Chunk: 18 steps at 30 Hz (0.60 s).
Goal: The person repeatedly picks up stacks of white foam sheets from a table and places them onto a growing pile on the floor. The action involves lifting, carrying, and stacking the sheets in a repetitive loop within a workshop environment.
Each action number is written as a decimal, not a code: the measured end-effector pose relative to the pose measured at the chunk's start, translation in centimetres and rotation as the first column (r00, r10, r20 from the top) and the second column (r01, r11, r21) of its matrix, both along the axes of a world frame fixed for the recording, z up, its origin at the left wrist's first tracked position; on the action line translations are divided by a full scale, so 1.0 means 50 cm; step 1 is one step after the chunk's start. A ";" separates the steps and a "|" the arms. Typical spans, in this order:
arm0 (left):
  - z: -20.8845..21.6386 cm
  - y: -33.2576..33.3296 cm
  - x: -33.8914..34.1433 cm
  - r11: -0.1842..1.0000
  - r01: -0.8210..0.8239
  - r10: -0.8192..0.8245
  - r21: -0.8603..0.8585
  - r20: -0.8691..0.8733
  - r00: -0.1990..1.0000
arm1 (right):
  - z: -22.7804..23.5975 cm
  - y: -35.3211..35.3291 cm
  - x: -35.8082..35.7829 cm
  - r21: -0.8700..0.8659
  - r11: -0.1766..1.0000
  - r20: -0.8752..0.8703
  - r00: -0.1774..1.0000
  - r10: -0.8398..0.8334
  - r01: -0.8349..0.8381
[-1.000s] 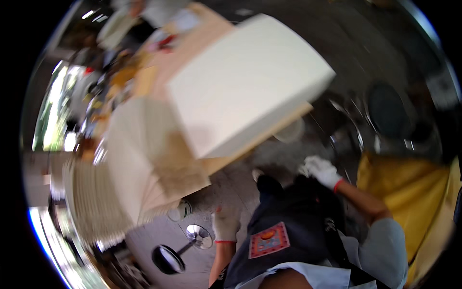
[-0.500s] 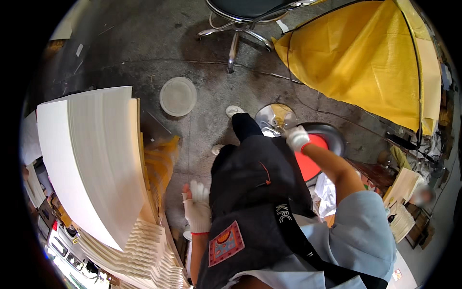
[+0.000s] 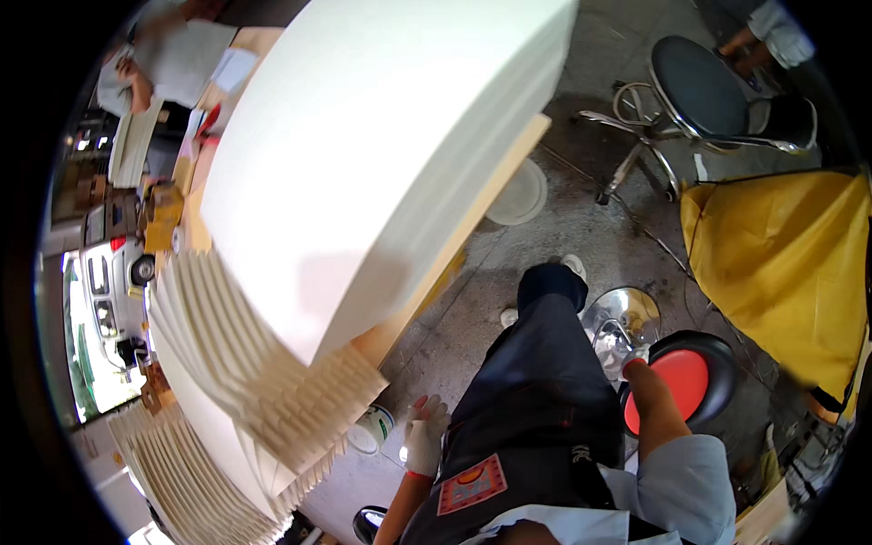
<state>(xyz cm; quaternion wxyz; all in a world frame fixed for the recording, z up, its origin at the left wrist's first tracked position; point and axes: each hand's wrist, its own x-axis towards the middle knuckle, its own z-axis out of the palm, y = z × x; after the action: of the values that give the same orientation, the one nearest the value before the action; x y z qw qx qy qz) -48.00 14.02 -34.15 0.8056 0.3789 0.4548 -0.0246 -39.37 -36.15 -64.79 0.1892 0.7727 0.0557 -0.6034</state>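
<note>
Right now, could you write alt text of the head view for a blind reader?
A person's left hand, gloved and open, hangs near a white bucket, while the gloved right hand is next to a red-and-black stool. A thick stack of white sheets fills the upper middle; a dark swivel chair and yellow sheet are on the right.

Observed sheet stack (image 3: pixel 391 136) on bench (image 3: pixel 259 45), ahead of left hand (image 3: pixel 424 438). Noted layered pile (image 3: pixel 282 386) left of that hand, with bucket (image 3: pixel 371 430) between. Recorded stool (image 3: pixel 670 391) just right of right hand (image 3: pixel 637 357), chair (image 3: pixel 695 86) well ahead, cover (image 3: pixel 781 272) ahead and right.
</note>
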 end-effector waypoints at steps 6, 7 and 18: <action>-0.076 0.001 -0.023 0.998 -0.025 0.024 -0.064 -0.013 1.000 | -0.002 0.055 0.071 0.221 0.823 0.317 0.760 -0.567 0.522; -0.071 -0.018 -0.001 0.999 -0.003 0.000 -0.054 -0.059 0.998 | 0.018 0.068 0.103 0.241 0.817 0.297 0.762 -0.575 0.523; -0.337 -0.097 0.067 0.999 -0.038 0.041 -0.017 0.247 0.968 | 0.131 0.117 0.377 0.519 0.672 0.278 0.639 -0.717 0.529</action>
<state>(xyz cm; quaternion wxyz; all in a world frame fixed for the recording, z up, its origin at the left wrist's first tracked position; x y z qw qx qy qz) -44.66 9.15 -51.02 0.8584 0.3653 0.3583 0.0359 -20.52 -30.28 -58.25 -0.1864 0.8826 -0.1481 -0.4053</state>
